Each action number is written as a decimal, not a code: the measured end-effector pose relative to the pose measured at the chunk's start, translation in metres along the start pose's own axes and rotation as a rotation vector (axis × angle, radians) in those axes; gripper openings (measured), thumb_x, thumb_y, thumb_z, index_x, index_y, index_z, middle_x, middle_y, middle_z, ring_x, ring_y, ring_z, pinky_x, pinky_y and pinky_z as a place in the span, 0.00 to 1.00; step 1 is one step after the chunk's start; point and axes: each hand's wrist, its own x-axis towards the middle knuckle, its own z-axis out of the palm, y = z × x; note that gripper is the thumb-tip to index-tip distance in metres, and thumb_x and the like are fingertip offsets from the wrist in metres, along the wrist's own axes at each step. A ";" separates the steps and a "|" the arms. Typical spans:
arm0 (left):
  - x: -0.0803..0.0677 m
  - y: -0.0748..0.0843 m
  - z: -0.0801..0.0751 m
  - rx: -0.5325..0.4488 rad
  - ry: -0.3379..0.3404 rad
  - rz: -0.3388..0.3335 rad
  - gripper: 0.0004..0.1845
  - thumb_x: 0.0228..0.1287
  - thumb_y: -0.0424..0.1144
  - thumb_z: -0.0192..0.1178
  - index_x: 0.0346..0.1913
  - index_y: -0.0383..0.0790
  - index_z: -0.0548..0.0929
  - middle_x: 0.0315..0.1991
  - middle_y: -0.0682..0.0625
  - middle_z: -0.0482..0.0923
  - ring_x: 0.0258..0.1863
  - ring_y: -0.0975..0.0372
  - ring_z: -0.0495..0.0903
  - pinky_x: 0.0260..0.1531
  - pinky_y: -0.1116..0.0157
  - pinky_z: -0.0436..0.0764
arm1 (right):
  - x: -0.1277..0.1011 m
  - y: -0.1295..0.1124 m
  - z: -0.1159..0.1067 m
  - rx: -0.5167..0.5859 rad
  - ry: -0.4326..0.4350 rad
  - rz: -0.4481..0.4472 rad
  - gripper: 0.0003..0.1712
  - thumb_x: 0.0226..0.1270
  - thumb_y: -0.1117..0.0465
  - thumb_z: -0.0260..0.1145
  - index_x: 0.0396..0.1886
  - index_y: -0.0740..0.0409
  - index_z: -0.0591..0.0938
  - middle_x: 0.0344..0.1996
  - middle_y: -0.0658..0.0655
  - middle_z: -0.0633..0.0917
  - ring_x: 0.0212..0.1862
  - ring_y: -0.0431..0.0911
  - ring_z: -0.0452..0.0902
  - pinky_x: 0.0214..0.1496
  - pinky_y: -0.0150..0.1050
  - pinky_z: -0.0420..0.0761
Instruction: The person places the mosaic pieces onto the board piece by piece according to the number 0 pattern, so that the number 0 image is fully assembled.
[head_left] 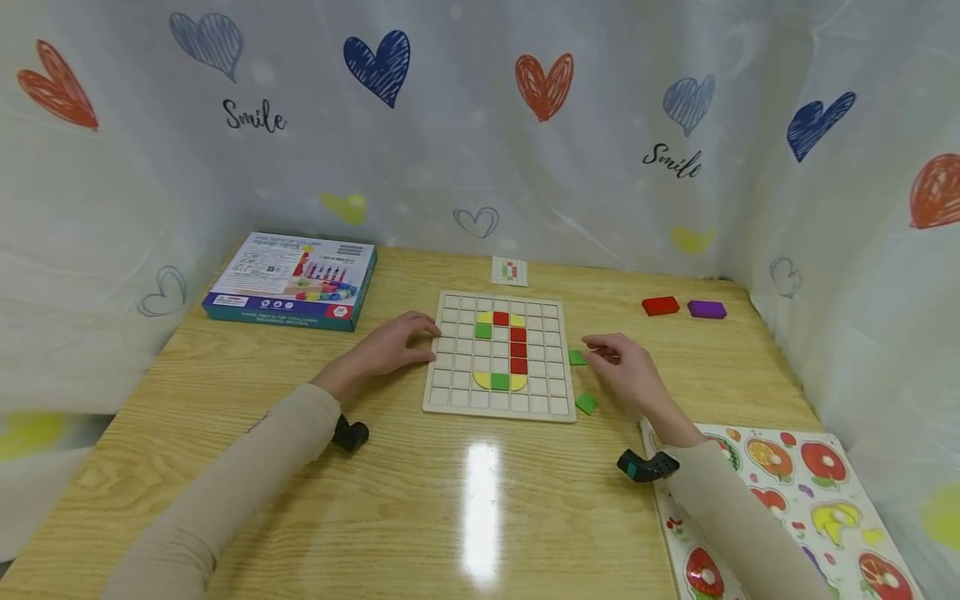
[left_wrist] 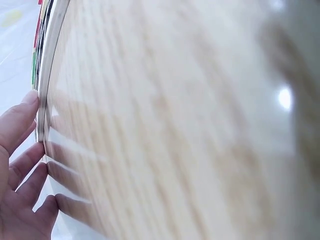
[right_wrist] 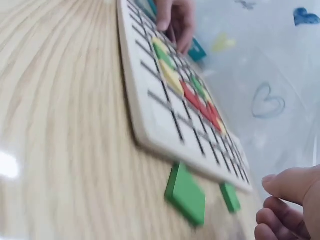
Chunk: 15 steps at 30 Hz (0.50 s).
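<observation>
Wooden grid board (head_left: 450,392) lies flat on the desk, holding red, yellow and green tiles (roughly a curvy shape). Two loose green tiles, one (head_left: 577,357) by its right edge, another (head_left: 587,403) near its corner.

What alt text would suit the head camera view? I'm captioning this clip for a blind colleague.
A person's left hand rests at the left edge of a wooden grid board holding red, green and yellow tiles, while the right hand reaches toward a loose green tile beside the board's right edge. A second green tile lies nearby on the wooden table.
</observation>
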 end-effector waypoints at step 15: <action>0.001 0.002 -0.001 -0.001 -0.008 -0.011 0.20 0.65 0.42 0.65 0.57 0.37 0.79 0.64 0.40 0.70 0.66 0.48 0.66 0.68 0.50 0.63 | -0.002 0.025 -0.006 -0.023 -0.052 0.019 0.27 0.68 0.56 0.67 0.63 0.62 0.77 0.52 0.62 0.80 0.51 0.53 0.79 0.56 0.50 0.78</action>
